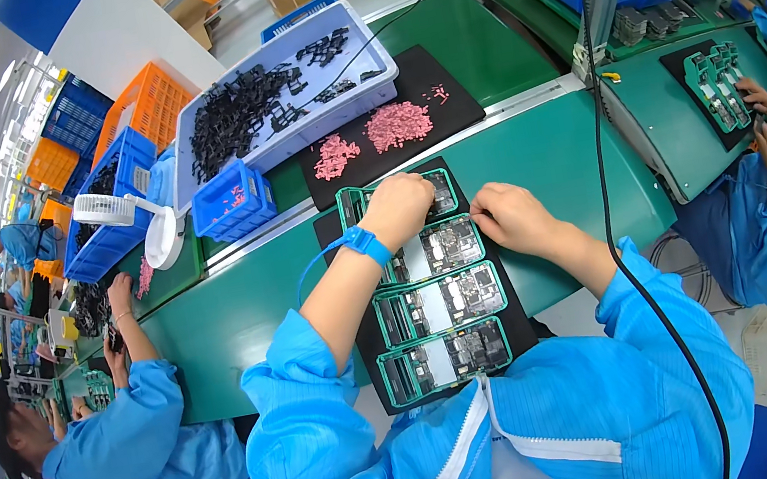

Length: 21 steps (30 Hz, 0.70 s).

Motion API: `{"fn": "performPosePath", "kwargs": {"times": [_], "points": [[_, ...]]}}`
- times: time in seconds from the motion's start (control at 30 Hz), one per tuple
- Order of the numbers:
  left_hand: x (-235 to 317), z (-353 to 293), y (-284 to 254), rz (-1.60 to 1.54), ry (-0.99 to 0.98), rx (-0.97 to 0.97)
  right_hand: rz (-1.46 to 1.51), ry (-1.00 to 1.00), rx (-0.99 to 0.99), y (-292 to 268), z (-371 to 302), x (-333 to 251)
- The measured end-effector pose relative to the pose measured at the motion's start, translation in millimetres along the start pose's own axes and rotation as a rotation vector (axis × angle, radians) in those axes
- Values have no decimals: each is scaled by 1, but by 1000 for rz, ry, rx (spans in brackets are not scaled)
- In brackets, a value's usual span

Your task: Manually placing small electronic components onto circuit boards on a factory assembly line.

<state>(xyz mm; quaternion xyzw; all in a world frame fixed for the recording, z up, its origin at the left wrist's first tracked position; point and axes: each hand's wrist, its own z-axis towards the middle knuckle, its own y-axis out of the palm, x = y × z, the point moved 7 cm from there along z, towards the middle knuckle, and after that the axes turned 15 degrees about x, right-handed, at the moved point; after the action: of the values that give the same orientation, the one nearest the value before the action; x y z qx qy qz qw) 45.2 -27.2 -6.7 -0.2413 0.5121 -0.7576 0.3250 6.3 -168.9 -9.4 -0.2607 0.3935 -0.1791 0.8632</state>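
Several green-framed phone housings with exposed circuit boards lie in a column on a black mat (516,324) in front of me. My left hand (404,208), with a blue wrist strap (365,245), reaches over the farthest housing (442,192). Its fingers are curled down, and whatever they hold is hidden. Beside the right edge of the second housing (452,243), my right hand (514,217) has thumb and fingers pinched together; anything between them is too small to make out. Nearer to me lie a third housing (474,292) and a fourth housing (476,350).
A grey bin (322,113) of black plastic parts stands beyond, next to pink pieces (399,125) on a dark mat. At left are a small blue box (233,202) and a white fan (164,238). A black cable (604,152) hangs at right. Co-workers sit on both sides.
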Motion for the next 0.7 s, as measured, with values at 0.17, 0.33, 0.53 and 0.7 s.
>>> {"fn": "performPosePath", "kwargs": {"times": [0.17,0.33,0.53,0.7], "points": [[17,4,-6,142,86,14,-9,-13,-9,1,2,-8],[13,-2,-13,115,99,13,-5,-83,-38,8,3,-17],[-2,-23,-19,-124,81,92,15,-128,-47,11,8,-22],[3,-22,-22,-27,144,92,82,-200,-141,18,6,-35]]}}
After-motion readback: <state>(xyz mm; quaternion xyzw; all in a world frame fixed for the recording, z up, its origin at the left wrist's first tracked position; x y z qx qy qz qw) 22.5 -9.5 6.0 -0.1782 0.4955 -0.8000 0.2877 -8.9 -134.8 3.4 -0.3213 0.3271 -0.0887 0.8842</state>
